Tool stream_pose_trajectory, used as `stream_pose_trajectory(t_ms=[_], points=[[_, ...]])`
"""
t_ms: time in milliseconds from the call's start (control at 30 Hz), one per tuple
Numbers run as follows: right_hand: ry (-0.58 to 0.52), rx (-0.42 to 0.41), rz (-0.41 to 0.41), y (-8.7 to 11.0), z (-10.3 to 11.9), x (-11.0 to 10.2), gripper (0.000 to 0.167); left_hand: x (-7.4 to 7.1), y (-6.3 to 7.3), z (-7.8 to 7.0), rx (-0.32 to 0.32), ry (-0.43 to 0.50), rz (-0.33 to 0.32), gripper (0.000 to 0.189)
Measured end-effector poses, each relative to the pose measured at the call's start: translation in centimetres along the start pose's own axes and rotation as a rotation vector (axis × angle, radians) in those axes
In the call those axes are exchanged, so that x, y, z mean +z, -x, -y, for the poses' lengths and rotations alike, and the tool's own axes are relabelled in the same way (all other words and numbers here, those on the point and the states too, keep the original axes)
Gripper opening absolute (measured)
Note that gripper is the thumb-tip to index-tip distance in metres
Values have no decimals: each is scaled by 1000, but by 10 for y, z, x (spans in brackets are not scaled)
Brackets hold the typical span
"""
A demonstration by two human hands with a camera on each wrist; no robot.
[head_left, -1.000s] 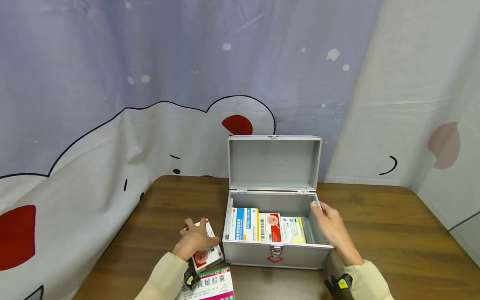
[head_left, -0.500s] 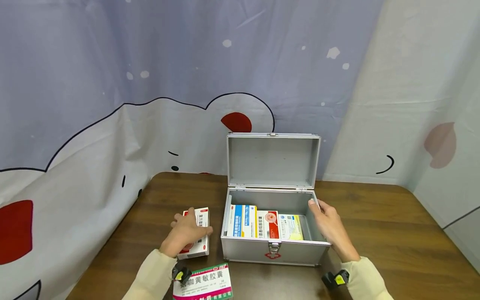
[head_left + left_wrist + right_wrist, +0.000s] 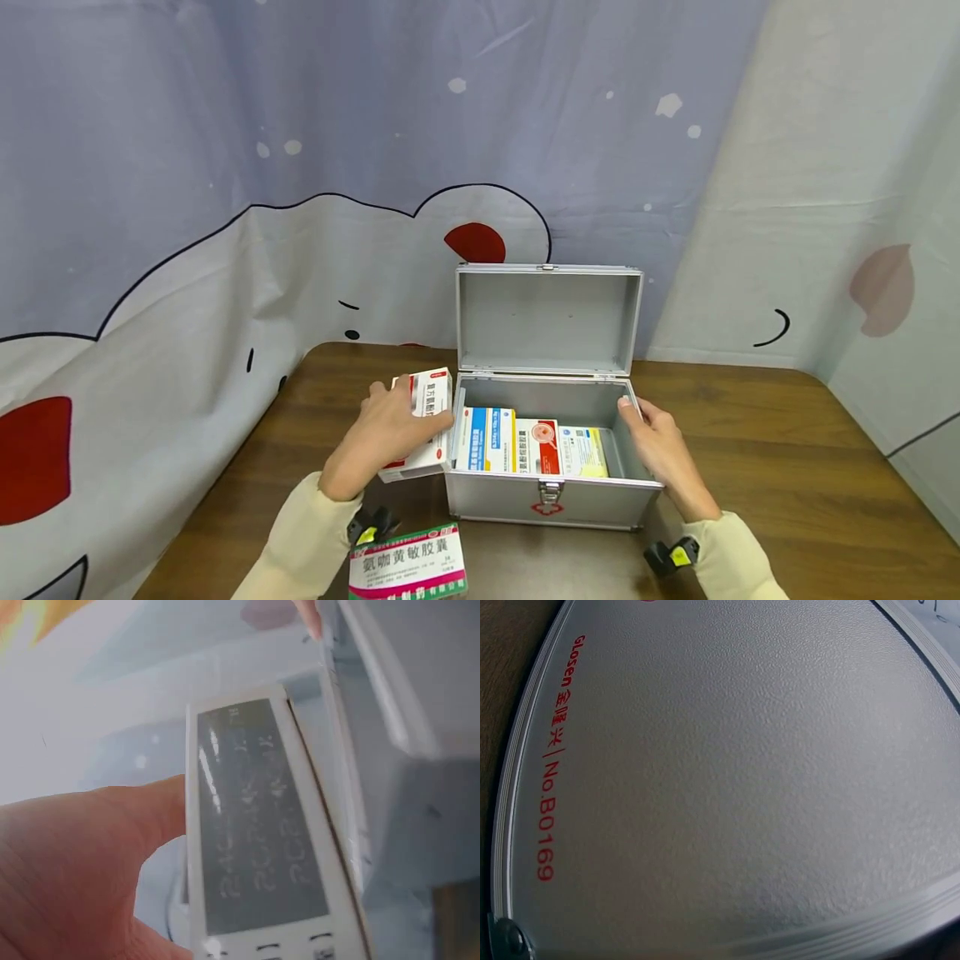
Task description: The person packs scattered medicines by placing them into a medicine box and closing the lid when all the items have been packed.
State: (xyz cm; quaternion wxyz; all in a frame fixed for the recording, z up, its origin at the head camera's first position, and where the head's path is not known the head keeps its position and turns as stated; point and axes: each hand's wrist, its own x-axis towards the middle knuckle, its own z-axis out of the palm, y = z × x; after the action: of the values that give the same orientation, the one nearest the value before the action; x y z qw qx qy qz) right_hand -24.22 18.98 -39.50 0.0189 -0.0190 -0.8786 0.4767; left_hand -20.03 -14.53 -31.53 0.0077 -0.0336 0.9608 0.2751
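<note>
My left hand (image 3: pixel 386 431) grips a white and red medicine box (image 3: pixel 431 396) by its sides, tilted, right beside the left wall of a silver first-aid case (image 3: pixel 498 502). In the left wrist view the end of this medicine box (image 3: pixel 259 825) shows a grey panel with stamped digits. The case's lid stands up. Inside it several medicine boxes sit in a row: a blue and white one (image 3: pixel 487 440), a red and white one (image 3: pixel 537 446) and a yellow and white one (image 3: pixel 583 452). My right hand (image 3: pixel 663 454) holds the case's right rim, thumb over the edge.
A green, white and pink medicine box (image 3: pixel 408 562) lies flat on the wooden table (image 3: pixel 757 467) in front of the case, below my left wrist. Behind the table hangs a patterned curtain (image 3: pixel 360 108).
My left hand has taken up the white and red medicine box from the table, carrying it up and right to the case's left side. The right hand stays on the rim.
</note>
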Motion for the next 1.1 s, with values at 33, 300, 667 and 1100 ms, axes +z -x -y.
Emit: stream_pose_trajectory(t_ms=[33, 300, 667, 1100], points=[[1, 0, 0, 0, 0, 0, 63, -1, 1, -6, 7, 1, 0, 86], [5, 0, -4, -1, 0, 2, 62, 8, 10, -46, 76, -35, 41, 86], [5, -15, -25, -2, -1, 1, 61, 23, -3, -90, 112, -143, 191, 86], [-14, 4, -8, -1, -2, 0, 64, 33, -47, -114, 74, -303, 391, 80]])
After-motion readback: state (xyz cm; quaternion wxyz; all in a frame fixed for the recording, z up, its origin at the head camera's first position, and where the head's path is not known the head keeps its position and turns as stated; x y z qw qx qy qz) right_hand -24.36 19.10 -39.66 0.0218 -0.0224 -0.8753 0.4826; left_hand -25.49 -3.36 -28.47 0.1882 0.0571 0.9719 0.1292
